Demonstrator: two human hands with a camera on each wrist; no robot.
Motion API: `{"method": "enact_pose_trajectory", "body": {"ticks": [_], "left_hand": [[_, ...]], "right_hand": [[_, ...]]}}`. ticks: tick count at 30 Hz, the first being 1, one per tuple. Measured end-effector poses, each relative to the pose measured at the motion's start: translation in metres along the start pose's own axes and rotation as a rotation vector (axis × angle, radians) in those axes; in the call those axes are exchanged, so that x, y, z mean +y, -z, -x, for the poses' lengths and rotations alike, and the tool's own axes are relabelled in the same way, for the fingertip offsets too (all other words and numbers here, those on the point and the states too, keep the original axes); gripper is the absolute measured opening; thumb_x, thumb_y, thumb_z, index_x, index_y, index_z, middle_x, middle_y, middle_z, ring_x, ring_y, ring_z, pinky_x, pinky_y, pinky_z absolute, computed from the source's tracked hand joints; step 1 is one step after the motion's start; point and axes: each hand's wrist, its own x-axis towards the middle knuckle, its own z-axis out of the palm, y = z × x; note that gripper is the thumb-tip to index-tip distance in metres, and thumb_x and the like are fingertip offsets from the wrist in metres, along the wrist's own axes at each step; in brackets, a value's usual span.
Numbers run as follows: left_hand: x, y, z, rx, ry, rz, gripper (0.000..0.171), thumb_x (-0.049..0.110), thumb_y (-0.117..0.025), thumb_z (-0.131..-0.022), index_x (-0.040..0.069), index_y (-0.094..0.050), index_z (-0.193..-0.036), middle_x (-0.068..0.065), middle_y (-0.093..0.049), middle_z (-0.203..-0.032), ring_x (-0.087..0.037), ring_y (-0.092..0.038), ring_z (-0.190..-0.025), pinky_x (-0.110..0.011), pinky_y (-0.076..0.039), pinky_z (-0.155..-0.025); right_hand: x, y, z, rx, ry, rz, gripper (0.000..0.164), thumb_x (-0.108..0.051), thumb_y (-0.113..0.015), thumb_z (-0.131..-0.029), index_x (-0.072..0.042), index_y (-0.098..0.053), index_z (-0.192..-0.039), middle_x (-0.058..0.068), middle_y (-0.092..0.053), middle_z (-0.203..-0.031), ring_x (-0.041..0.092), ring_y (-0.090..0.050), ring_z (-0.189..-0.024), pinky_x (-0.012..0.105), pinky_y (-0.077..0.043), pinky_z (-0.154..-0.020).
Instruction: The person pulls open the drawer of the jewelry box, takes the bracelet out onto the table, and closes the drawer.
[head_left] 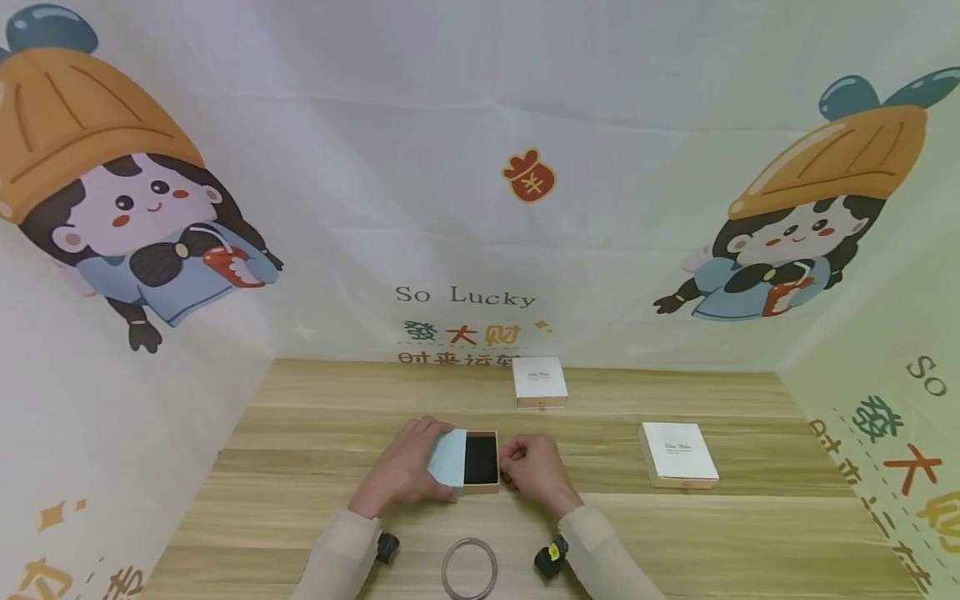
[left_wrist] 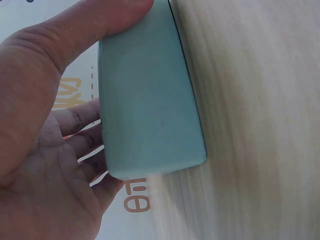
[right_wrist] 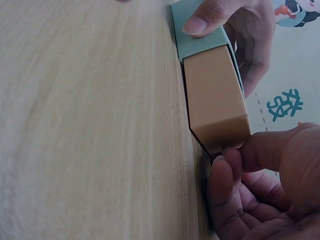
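Observation:
A light blue-green box sleeve [head_left: 447,458] lies on the table with its tan inner drawer [right_wrist: 215,90] slid partly out to the right. Black lining [head_left: 481,460] shows inside the drawer. My left hand [head_left: 406,463] grips the sleeve [left_wrist: 150,100], thumb on the near side and fingers round the far side. At the drawer's end my right hand [head_left: 537,471] pinches a small dark pull tab [right_wrist: 216,156] between thumb and fingertips; the tab is mostly hidden. A greyish-pink ring-shaped bangle [head_left: 446,570] lies on the table between my forearms.
A white box [head_left: 540,379] stands at the table's back edge by the wall cloth [head_left: 360,275]. Another white box [head_left: 678,452] sits to the right of my right hand. The wood-grain table [head_left: 300,467] reaches the printed cloth on the left, back and right.

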Motion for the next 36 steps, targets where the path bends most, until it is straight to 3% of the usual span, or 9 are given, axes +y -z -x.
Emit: {"method": "enact_pose_trajectory", "body": {"ticks": [20, 36], "left_hand": [[-0.003, -0.002, -0.001, 0.007, -0.006, -0.004, 0.1, 0.032, -0.101, -0.054, 0.012, -0.056, -0.141, -0.002, -0.062, -0.131, -0.021, -0.053, -0.116, -0.044, -0.05, -0.1], [-0.002, -0.001, 0.001, 0.013, -0.027, 0.006, 0.1, 0.029, -0.101, -0.053, 0.009, -0.055, -0.139, -0.004, -0.062, -0.128, -0.021, -0.053, -0.113, -0.044, -0.05, -0.097]], "right_hand": [[-0.004, -0.006, 0.0, -0.018, 0.022, -0.013, 0.007, 0.003, -0.07, -0.085, -0.002, -0.07, -0.08, 0.002, -0.066, -0.067, 0.008, -0.057, -0.055, 0.022, -0.049, -0.049], [-0.016, -0.027, -0.005, -0.069, 0.039, -0.078, 0.007, 0.002, -0.069, -0.086, 0.0, -0.071, -0.079, 0.009, -0.07, -0.068, 0.007, -0.057, -0.053, 0.019, -0.048, -0.049]]}}
